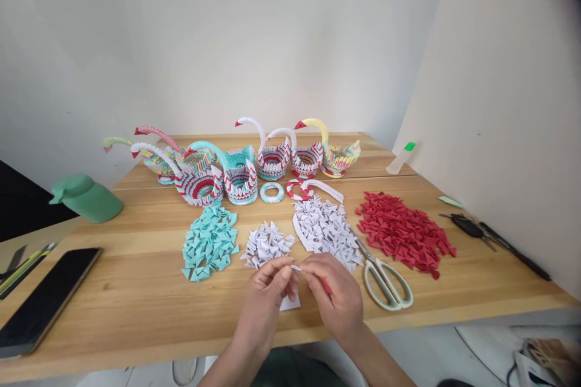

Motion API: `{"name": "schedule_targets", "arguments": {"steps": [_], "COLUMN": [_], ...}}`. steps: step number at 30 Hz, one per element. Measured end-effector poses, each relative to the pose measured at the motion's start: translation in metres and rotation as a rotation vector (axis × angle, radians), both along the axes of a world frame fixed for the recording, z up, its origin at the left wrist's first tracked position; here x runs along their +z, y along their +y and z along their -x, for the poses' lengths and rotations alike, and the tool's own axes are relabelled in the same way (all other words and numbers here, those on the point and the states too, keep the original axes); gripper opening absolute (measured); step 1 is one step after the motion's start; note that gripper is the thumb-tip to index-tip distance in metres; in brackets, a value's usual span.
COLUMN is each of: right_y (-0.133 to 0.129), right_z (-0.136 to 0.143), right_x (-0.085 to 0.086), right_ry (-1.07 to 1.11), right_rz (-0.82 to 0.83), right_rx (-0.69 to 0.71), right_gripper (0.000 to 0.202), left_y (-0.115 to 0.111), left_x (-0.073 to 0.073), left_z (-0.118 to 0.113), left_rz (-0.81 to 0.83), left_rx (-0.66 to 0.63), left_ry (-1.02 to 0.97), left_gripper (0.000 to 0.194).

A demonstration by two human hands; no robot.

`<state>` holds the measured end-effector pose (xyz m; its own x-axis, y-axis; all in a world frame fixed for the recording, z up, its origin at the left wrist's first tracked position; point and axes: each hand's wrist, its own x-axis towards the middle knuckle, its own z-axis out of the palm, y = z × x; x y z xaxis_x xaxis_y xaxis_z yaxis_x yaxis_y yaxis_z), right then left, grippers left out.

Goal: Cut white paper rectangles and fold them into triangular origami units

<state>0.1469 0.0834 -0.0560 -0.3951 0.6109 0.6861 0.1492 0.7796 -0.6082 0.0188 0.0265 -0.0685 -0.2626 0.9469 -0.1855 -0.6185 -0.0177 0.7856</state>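
Note:
My left hand (267,290) and my right hand (333,293) meet near the table's front edge, both closed in a pinch on a small white folded paper piece (295,267). A bit of something red (325,286) shows between the fingers of my right hand; its kind is hidden. Under the hands lies a white paper sheet (290,302), partly covered. Just beyond them are a small heap of white folded paper triangles (269,243) and a larger white heap (324,227). To the right, scissors (388,284) with pale handles rest against the larger heap.
Turquoise triangles (209,245) lie left, red triangles (402,230) right. Several folded-paper swans (200,184) stand behind, with a turquoise-and-white ring (271,192) in front. A phone (48,299) and green jug (88,198) are at left; keys (467,225) and a glue bottle (400,158) at right.

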Motion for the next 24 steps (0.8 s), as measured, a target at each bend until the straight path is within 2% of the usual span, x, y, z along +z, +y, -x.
{"name": "schedule_targets", "arguments": {"steps": [2, 4, 8, 10, 13, 16, 19, 21, 24], "right_y": [0.0, -0.001, -0.004, -0.003, 0.003, 0.014, 0.023, 0.028, 0.036], "right_z": [0.0, 0.002, 0.001, -0.008, -0.045, -0.098, -0.139, -0.15, -0.151], "right_x": [0.0, 0.002, 0.007, 0.005, -0.01, -0.035, -0.055, -0.062, -0.064], "right_ry": [0.0, -0.008, -0.045, -0.076, -0.175, -0.312, -0.489, -0.601, -0.752], "right_rz": [-0.04, -0.102, -0.169, -0.157, -0.109, -0.049, 0.02, 0.042, 0.036], "right_rx": [-0.05, -0.097, -0.098, -0.083, -0.17, -0.436, -0.601, -0.649, -0.67], "right_gripper": [0.024, 0.025, 0.028, 0.026, 0.022, 0.018, 0.019, 0.021, 0.024], "left_y": [0.003, 0.004, 0.007, 0.009, 0.012, 0.014, 0.018, 0.022, 0.025], "left_x": [0.0, 0.0, -0.001, 0.0, 0.003, 0.005, 0.004, 0.003, 0.005], "left_z": [-0.004, -0.006, -0.005, 0.001, 0.015, 0.026, 0.028, 0.025, 0.019], "left_rz": [0.008, 0.009, 0.029, 0.054, 0.063, 0.063, 0.075, 0.084, 0.09], "left_rx": [-0.052, -0.084, -0.109, -0.094, -0.041, -0.023, -0.018, -0.022, -0.028], "left_ry": [-0.145, -0.205, -0.204, -0.186, -0.14, -0.112, -0.143, -0.167, -0.215], "left_gripper": [0.032, 0.029, 0.025, 0.024, 0.026, 0.029, 0.029, 0.029, 0.03]}}
